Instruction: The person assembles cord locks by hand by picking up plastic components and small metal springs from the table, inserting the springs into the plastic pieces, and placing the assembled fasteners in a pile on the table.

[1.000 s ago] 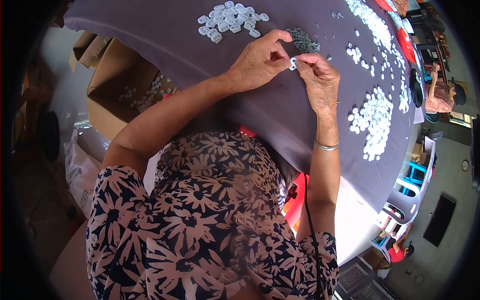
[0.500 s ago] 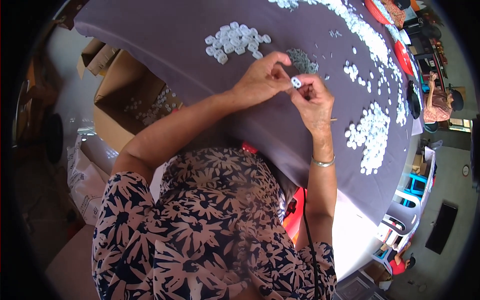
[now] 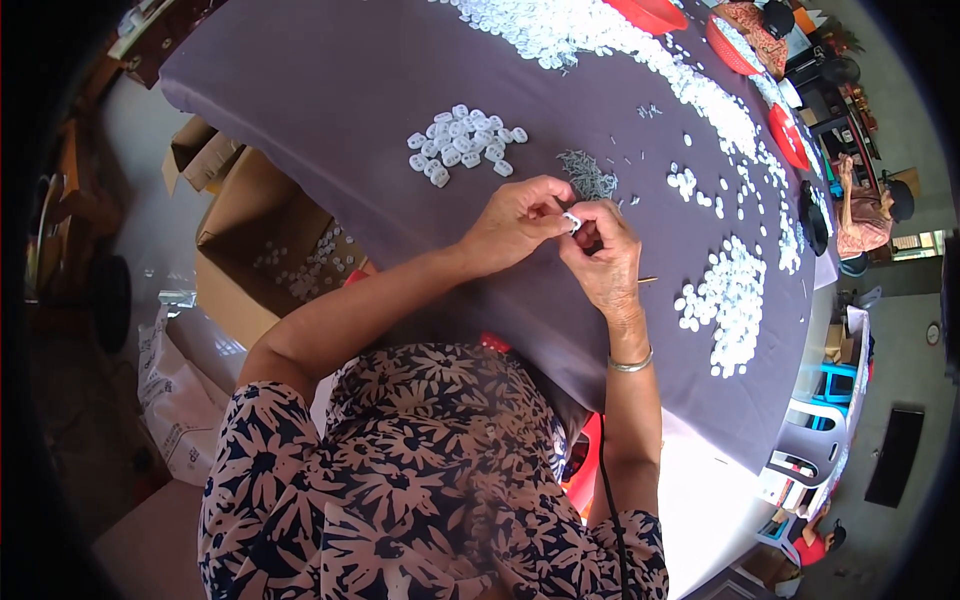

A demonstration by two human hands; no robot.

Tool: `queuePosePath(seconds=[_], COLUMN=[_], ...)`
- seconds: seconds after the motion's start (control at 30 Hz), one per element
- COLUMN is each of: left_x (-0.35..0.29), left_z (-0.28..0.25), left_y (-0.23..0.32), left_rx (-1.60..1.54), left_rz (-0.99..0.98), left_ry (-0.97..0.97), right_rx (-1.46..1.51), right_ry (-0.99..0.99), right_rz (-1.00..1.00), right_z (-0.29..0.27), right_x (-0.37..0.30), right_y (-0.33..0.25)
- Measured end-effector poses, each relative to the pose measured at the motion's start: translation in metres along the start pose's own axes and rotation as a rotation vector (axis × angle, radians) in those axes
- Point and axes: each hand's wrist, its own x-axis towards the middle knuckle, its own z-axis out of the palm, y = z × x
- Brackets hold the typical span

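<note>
Between the fingertips of both hands is a small white plastic piece (image 3: 572, 222), rounded with holes that showed more plainly a moment ago. My left hand (image 3: 512, 228) pinches it from the left, thumb and forefinger closed. On the other side my right hand (image 3: 606, 262), its fingers curled, grips it too; a small screw in these fingers, if any, is hidden. Just beyond the hands lies a heap of grey screws (image 3: 588, 177). Similar white pieces (image 3: 462, 142) form a pile at the far left. To the right spreads a pile of small white round parts (image 3: 728, 305).
A dark cloth covers the table (image 3: 330, 90). A long band of white parts (image 3: 600, 35) crosses its far side, near red baskets (image 3: 735, 48). A thin brown stick (image 3: 648, 279) lies right of my hand. An open cardboard box (image 3: 240, 225) stands left. Another person (image 3: 868, 215) sits across the table.
My view has shifted, so the table sits lower in it. Both hands stay together; the white piece has turned and is now more covered by the fingers.
</note>
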Motion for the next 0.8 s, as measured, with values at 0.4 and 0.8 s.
queuePosePath(seconds=[0.4,0.8], left_x=[-0.007,-0.021], left_z=[0.007,0.016], left_y=[0.009,0.016], left_rx=[-0.084,-0.126], left_rz=[-0.077,-0.174], left_ry=[-0.015,0.057], right_rx=[-0.382,-0.369], right_ry=[-0.188,-0.25], right_rz=[-0.13,-0.218], right_z=[-0.005,0.0], right_x=[-0.005,-0.015], right_y=[-0.007,0.0])
